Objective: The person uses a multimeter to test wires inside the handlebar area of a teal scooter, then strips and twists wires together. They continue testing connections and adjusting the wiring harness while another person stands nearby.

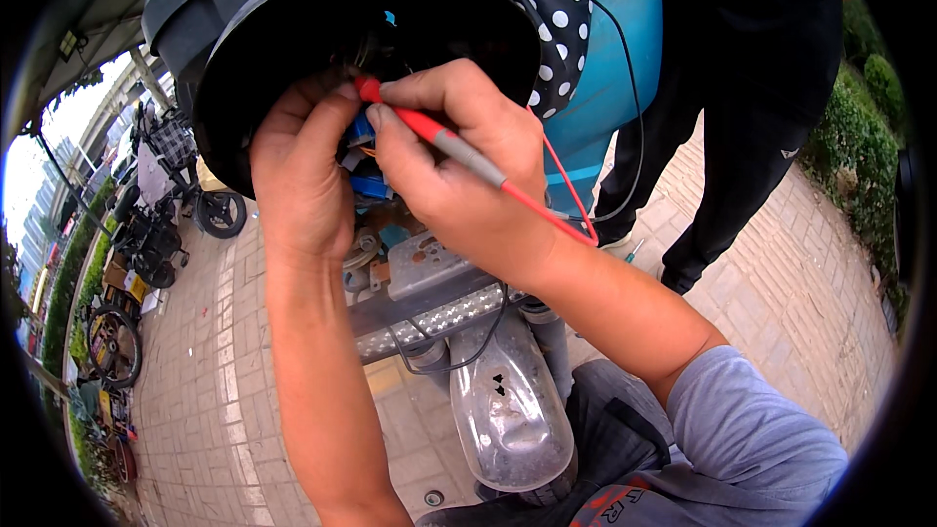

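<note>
Red and grey test probe (429, 130), pen-shaped, in my right hand (498, 132), pinched between thumb and fingers near its front. Lies aslant: front end up and to my left, tail down toward my right wrist. Red collar at the front, close against the fingertips of my left hand (303, 137); bare point not visible to me. Red lead (547, 216) runs off the tail across my wrist, bends sharply, climbs away. Front end sits at the mouth of a round black housing (283, 39), dark inside, thin wires (363, 49) dimly seen just beyond my fingertips.
</note>
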`<state>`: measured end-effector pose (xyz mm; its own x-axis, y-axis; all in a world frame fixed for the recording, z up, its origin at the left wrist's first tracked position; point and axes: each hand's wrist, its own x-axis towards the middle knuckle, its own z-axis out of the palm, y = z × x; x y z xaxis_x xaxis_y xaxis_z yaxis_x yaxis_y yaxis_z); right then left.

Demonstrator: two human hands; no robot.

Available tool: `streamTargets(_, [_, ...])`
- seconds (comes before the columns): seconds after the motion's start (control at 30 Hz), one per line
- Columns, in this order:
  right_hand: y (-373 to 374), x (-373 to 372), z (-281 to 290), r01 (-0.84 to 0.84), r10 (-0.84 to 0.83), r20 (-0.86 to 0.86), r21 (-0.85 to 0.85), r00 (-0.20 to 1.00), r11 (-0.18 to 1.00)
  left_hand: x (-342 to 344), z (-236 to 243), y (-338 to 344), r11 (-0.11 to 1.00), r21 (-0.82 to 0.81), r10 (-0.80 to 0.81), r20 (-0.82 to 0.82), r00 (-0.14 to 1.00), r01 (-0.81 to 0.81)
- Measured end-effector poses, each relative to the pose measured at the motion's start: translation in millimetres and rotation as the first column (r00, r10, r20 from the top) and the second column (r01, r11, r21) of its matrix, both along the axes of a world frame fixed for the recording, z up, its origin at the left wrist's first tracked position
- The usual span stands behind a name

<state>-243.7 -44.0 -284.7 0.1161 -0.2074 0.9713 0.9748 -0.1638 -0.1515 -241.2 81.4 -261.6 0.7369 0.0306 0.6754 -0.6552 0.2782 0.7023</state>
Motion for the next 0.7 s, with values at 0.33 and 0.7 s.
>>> streamTargets(0.33, [-0.5, -6.7, 4.8, -0.011, 0.014, -0.105, 0.025, 0.994, 1.0, -2.5, 0.4, -1.4, 1.0, -0.011, -0.003, -0.052, 0.999, 0.002])
streamTargets(0.7, [-13.5, -18.1, 15.4, -0.217, 0.211, -0.345, 0.021, 0.915, 0.976, -0.5, -1.7, 2.5, 1.0, 0.01, -0.012, -0.002, 1.0, 0.012])
